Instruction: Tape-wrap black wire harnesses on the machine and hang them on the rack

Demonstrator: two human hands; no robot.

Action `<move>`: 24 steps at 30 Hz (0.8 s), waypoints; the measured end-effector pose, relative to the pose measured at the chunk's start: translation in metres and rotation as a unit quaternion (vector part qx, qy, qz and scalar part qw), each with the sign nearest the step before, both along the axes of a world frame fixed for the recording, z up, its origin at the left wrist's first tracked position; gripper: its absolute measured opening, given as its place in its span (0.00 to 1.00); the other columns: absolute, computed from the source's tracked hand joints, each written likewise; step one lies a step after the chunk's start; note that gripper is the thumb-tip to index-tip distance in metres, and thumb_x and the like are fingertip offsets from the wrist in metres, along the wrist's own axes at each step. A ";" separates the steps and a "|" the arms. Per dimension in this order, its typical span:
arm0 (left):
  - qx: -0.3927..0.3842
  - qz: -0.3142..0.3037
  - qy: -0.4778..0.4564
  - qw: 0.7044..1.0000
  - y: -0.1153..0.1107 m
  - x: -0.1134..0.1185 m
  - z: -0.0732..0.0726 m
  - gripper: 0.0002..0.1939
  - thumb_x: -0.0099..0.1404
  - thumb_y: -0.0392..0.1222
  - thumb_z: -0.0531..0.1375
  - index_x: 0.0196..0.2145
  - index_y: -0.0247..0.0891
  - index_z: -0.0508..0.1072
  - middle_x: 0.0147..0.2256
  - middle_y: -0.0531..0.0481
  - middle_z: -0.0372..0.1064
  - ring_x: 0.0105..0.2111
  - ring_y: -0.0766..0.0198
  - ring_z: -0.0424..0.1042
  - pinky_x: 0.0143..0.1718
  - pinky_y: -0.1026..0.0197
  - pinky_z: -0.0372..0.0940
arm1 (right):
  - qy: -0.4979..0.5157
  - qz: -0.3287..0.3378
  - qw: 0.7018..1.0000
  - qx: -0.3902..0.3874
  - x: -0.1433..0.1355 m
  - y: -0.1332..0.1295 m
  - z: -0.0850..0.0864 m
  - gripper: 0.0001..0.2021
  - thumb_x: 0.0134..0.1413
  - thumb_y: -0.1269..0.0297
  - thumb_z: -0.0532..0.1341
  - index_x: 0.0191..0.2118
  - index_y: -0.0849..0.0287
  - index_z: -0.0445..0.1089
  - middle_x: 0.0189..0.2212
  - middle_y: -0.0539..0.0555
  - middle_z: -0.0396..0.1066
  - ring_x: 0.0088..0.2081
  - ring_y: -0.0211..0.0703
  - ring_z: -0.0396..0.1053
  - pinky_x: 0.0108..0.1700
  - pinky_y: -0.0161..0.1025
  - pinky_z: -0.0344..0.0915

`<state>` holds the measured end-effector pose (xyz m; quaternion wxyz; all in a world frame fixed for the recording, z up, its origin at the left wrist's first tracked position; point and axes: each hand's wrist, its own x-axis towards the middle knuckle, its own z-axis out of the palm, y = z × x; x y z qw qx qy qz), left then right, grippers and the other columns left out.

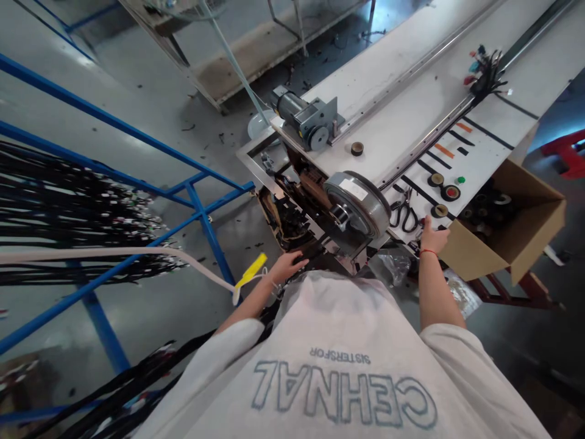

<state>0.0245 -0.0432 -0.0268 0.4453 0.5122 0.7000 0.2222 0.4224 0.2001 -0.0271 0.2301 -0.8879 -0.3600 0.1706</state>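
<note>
A white shirt (338,366) with blue letters fills the bottom of the view, right under the camera. Two bare arms reach out from it toward a long white table (402,116).

The left hand (287,266) lies just below the near end of the table. Its fingers rest on a bunch of black cords (292,225) that sits in the open machine part there. The fingers look loosely curled over the cords, but I cannot tell if they grip them. A white strap with a yellow tag (250,271) hangs just beside this wrist.

The right hand (432,236) is at the near edge of the table, with a thin red band on its wrist. Its fingers are bent and touch the table edge. A small roll of tape (439,210) lies just above the fingertips, very close. I cannot tell if the hand holds anything.

Black scissors (403,214) lie on the table just left of that hand. A big round metal wheel (356,204) sits between the two hands. A brown cardboard box (507,225) stands beside the table, right of the right hand. A blue metal rack (201,207) full of black cords stands far left of the table.
</note>
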 end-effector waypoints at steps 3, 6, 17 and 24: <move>0.029 0.014 0.028 0.999 -0.028 0.004 0.019 0.20 0.65 0.56 0.51 0.30 0.38 0.69 0.25 0.51 0.68 0.27 0.62 0.66 0.31 0.63 0.61 | -0.003 0.003 1.000 -0.007 -0.001 -0.001 0.002 0.39 0.52 0.42 0.64 0.58 0.71 0.59 0.52 0.76 0.66 0.56 0.67 0.64 0.57 0.56 0.61; 0.038 0.028 0.038 0.998 -0.029 0.015 0.032 0.18 0.68 0.54 0.48 0.32 0.39 0.68 0.27 0.49 0.70 0.29 0.61 0.69 0.34 0.62 0.63 | -0.008 0.003 1.000 -0.009 -0.003 -0.002 0.004 0.40 0.53 0.42 0.63 0.59 0.73 0.58 0.53 0.77 0.65 0.56 0.67 0.64 0.57 0.56 0.60; 0.045 0.023 0.029 0.998 0.020 0.047 0.042 0.14 0.69 0.49 0.48 0.36 0.40 0.69 0.32 0.46 0.73 0.34 0.56 0.72 0.39 0.57 0.64 | 0.004 0.012 1.000 0.000 -0.002 -0.002 0.005 0.39 0.54 0.43 0.63 0.59 0.73 0.58 0.53 0.77 0.66 0.56 0.67 0.64 0.57 0.55 0.60; 0.020 0.016 -0.021 0.999 0.045 0.051 0.035 0.19 0.67 0.57 0.51 0.36 0.40 0.71 0.27 0.48 0.70 0.28 0.58 0.67 0.33 0.58 0.61 | 0.002 0.009 1.000 0.017 -0.001 -0.002 0.001 0.41 0.53 0.42 0.63 0.59 0.74 0.58 0.53 0.77 0.66 0.56 0.68 0.64 0.58 0.56 0.59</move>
